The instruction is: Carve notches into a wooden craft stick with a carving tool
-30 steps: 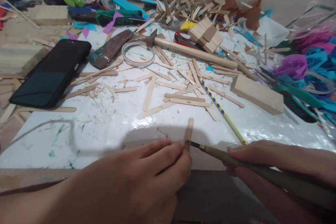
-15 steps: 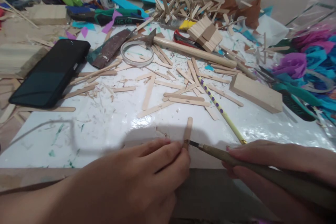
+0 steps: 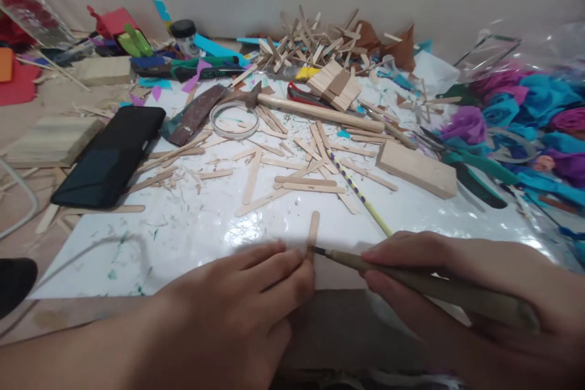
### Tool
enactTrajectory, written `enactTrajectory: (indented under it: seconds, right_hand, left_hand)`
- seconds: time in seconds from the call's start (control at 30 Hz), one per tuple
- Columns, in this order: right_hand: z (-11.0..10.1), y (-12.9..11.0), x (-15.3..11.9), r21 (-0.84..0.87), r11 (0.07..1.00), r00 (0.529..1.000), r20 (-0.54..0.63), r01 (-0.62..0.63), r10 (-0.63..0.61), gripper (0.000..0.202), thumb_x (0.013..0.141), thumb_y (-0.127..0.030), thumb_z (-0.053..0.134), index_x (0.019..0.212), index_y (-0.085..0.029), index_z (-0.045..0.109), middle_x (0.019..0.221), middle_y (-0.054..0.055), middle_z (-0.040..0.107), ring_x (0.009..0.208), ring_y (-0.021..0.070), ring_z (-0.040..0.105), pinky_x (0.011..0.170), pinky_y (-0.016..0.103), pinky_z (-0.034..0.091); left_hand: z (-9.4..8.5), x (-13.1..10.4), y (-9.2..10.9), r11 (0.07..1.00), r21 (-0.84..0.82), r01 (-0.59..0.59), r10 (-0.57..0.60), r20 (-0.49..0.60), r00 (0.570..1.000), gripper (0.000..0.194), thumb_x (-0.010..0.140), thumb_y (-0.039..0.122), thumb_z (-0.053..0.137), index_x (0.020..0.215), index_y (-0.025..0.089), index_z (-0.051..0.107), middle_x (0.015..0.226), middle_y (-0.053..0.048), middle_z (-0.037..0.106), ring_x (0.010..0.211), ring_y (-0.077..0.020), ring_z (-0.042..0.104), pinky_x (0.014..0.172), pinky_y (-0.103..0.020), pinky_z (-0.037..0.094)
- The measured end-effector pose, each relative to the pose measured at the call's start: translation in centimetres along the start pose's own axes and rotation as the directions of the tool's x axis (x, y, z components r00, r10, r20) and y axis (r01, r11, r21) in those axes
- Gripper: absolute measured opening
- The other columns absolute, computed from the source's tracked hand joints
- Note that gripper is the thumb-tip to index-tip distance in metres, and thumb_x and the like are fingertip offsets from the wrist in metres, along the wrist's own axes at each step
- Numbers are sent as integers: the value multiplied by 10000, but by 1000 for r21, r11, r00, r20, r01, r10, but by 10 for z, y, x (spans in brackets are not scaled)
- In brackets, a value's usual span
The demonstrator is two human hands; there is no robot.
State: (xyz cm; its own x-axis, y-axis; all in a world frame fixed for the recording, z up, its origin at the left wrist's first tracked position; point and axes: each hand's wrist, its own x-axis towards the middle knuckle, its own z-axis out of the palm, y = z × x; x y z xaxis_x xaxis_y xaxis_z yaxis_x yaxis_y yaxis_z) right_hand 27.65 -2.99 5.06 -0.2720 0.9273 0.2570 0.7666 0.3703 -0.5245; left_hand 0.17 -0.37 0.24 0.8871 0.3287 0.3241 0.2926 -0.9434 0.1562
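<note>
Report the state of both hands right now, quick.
Left hand: closed on an upright-pointing craft stick.
Right hand: closed around a wooden-handled tool, its tip at the stick.

Black phone (image 3: 109, 155) left — hammer (image 3: 320, 111) behind — green-handled pliers (image 3: 479, 173) right.

Bare white sheet (image 3: 183, 237) left of the stick; yellow pencil (image 3: 365, 199) beyond, rightward.

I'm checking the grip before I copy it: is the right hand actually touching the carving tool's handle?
Touching. The head view shows the right hand holding the handle between thumb and fingers, with no gap there.
</note>
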Motion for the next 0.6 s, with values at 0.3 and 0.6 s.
enactTrajectory:
  seconds: [0.3,0.6]
  right_hand:
    - [2,3,11,208,914,917,-131,-347,378,354,971,-590,774,727,-333,782,622,-45,730,512,157,675,451,248,524]
    - [5,7,15,182,968,981,-57,-174,187,198,987,-404,761,795,-358,765,630,-121,733,485,91,664,469,186,495]
  left_hand:
    - [-4,2,-1,1000,-3,12,-12,-39,999,406,1184,212,465,1158,204,869,1413,-22,780,1339,-212,668,1338,-334,369]
    - [-1,1,-1,1000,-22,17,-18,-45,999,465,1205,199,401,1171,208,864,1429,-25,778,1337,-222,673,1309,-365,397]
